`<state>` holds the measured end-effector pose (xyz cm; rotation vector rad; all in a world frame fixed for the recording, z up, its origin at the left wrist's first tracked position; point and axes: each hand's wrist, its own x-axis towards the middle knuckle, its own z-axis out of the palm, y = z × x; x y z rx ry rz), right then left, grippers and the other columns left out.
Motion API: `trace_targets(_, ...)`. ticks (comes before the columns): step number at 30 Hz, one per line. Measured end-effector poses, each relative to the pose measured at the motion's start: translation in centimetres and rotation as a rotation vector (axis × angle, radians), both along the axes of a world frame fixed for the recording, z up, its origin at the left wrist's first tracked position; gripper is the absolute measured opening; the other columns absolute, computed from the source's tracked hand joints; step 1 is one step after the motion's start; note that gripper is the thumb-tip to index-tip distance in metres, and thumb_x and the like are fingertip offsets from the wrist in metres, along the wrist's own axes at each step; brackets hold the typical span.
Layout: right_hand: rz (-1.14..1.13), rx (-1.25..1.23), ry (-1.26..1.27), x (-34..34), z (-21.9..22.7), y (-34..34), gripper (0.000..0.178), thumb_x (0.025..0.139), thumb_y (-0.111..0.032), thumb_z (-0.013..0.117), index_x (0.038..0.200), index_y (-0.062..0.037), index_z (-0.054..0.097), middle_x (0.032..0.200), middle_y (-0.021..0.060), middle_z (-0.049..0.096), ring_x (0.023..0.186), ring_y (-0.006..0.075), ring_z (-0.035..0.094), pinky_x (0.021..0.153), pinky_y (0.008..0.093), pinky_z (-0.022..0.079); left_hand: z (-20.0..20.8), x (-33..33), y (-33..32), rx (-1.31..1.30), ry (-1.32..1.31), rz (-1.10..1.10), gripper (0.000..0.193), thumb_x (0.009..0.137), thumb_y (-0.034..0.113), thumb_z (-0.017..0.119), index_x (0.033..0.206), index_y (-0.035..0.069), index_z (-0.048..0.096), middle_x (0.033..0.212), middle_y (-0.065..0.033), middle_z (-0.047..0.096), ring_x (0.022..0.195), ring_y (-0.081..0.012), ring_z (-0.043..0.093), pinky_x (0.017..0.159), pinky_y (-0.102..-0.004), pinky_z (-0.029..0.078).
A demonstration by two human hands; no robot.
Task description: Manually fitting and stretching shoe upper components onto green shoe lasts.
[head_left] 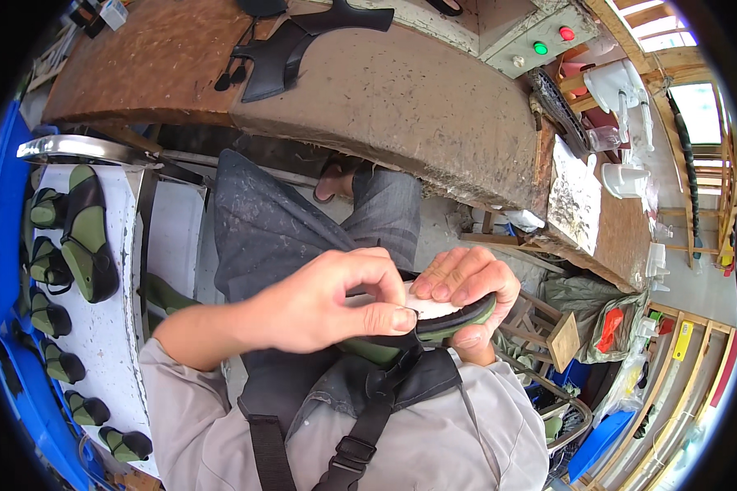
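**Shoe (pixel 460 321) in a two-hand hold**

R hand (pixel 477 288): fingers clamped on shoe, pressing the white insole (pixel 436 310) from above, thumb beneath. L hand (pixel 327 301): thumb & index nearly together; pinch on black edge can't be told. Shoe sits just R of L fingertips. For control, R grip should prob. be firm, w/ L fingertips close to edge, pulling evenly.

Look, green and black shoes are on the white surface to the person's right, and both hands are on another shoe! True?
Wrong side: the head view shows the green and black shoes on the white surface to the person's left. The left hand and right hand are on another shoe.
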<state>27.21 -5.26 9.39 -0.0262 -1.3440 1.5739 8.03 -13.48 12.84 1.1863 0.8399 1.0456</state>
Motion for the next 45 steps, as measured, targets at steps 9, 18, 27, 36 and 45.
trace_targets(9,0.009,0.021,-0.106,-0.3,0.2,0.2,0.032,0.066,-0.015,0.082,0.079,-0.0008,0.057,0.074,0.0098,0.059,0.068,0.0213,0.063,0.062,0.0327,0.054,-1.9,-1.0,3.2,-0.512,-0.249,-0.449,0.02,0.085,0.022,0.072,0.082,0.004,0.063,0.075,0.0054,0.059,0.072,-0.0024,0.051,0.064,-0.0198,0.038)
trace_targets(18,-0.034,-0.186,-0.068,-1.0,-1.2,1.5,0.035,0.074,-0.025,0.08,0.079,-0.0013,0.055,0.074,0.0099,0.057,0.066,0.0242,0.063,0.06,0.0379,0.057,-7.3,0.8,0.0,0.026,-0.335,0.16,0.023,0.095,0.023,0.059,0.087,0.002,0.056,0.08,0.0013,0.052,0.07,-0.0065,0.046,0.064,-0.02,0.037)
trace_targets(27,0.01,-0.207,-0.032,-1.3,-2.0,1.3,0.036,0.078,-0.028,0.077,0.079,-0.0013,0.053,0.075,0.0104,0.055,0.069,0.0225,0.061,0.062,0.0404,0.059,-8.6,2.2,-2.2,0.242,-0.291,0.413,0.022,0.095,0.018,0.058,0.081,0.002,0.051,0.081,-0.0024,0.048,0.066,-0.0088,0.042,0.059,-0.0232,0.036)
trace_targets(36,-0.012,-0.146,-0.092,-1.4,-1.3,0.4,0.036,0.077,-0.028,0.077,0.08,0.0008,0.054,0.075,0.0112,0.056,0.066,0.0239,0.062,0.061,0.038,0.058,-8.5,2.3,-3.8,0.021,-0.437,0.278,0.024,0.097,0.023,0.054,0.084,0.005,0.046,0.099,-0.004,0.048,0.085,-0.0088,0.044,0.076,-0.0225,0.037)
trace_targets(45,0.129,-0.171,-0.004,-2.2,-1.0,0.9,0.035,0.075,-0.025,0.078,0.081,0.0012,0.055,0.075,0.0108,0.056,0.067,0.0241,0.062,0.063,0.0388,0.058,-9.9,1.9,-2.5,-0.175,-0.641,-0.029,0.052,0.091,0.04,0.062,0.121,0.008,0.036,0.124,-0.0101,0.041,0.114,-0.0162,0.042,0.098,-0.0295,0.034)
